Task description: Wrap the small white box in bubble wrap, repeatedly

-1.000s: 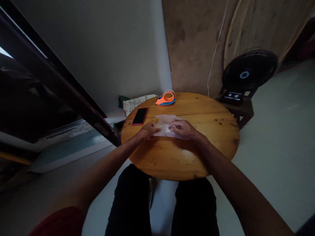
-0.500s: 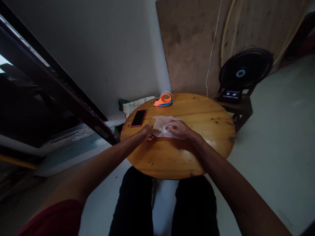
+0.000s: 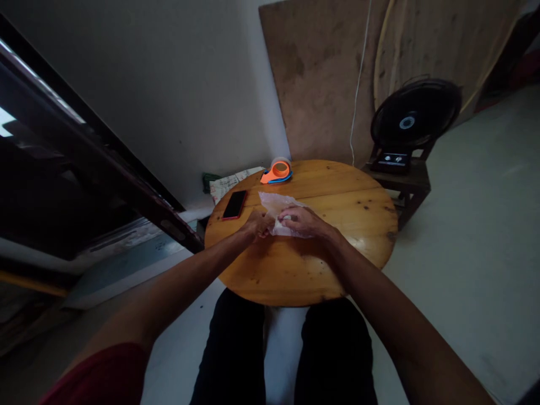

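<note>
A thin, translucent, pinkish-white plastic sheet (image 3: 274,200) lies crumpled on the round wooden table (image 3: 295,270). My left hand (image 3: 257,224) is closed at its left edge, fingers pinching the plastic. My right hand (image 3: 306,221) curls over the middle of the sheet, closed around a small white object (image 3: 287,217). Too little of that object shows to name it. The right palm covers the sheet's right part.
Left of the sheet lies a phone (image 3: 235,205) with a red edge. An orange and blue tape dispenser (image 3: 278,171) stands at the table's far edge. Beyond the right rim, a black fan (image 3: 415,115) sits on a wooden stool (image 3: 415,183).
The sheet's far left corner has lifted and shifted left, and the plastic looks more bunched. My left hand has turned inward, its fingers closing more on the edge. The right hand has barely moved.
</note>
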Demonstrator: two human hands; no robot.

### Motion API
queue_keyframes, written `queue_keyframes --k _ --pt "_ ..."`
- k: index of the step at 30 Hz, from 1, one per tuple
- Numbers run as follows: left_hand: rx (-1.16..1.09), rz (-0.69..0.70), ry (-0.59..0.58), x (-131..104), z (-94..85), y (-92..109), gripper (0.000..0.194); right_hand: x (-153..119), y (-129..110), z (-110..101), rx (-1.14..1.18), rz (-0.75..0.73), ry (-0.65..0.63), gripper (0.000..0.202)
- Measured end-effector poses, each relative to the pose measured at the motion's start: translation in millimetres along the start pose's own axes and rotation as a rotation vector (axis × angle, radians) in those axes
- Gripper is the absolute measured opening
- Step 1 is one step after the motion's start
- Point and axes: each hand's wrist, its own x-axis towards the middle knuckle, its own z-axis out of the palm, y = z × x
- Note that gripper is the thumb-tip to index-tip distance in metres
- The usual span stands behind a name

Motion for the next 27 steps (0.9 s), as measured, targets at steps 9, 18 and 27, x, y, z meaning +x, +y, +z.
queue_keyframes --k 9,18,27 --pt "-0.017 0.042 0.128 1.0 -2.1 3.8 0.011 -1.8 -7.6 -2.7 -0.032 -0.002 0.004 0.022" --pt "-0.095 0.032 0.132 -17.5 11.0 26.1 0.013 1.6 -4.8 -0.4 -0.058 -0.021 0.020 0.019" --pt "-0.067 0.213 -0.154 -24.8 -1.1 21.8 0.020 -0.3 -9.7 -0.6 -0.035 0.123 0.079 0.030"
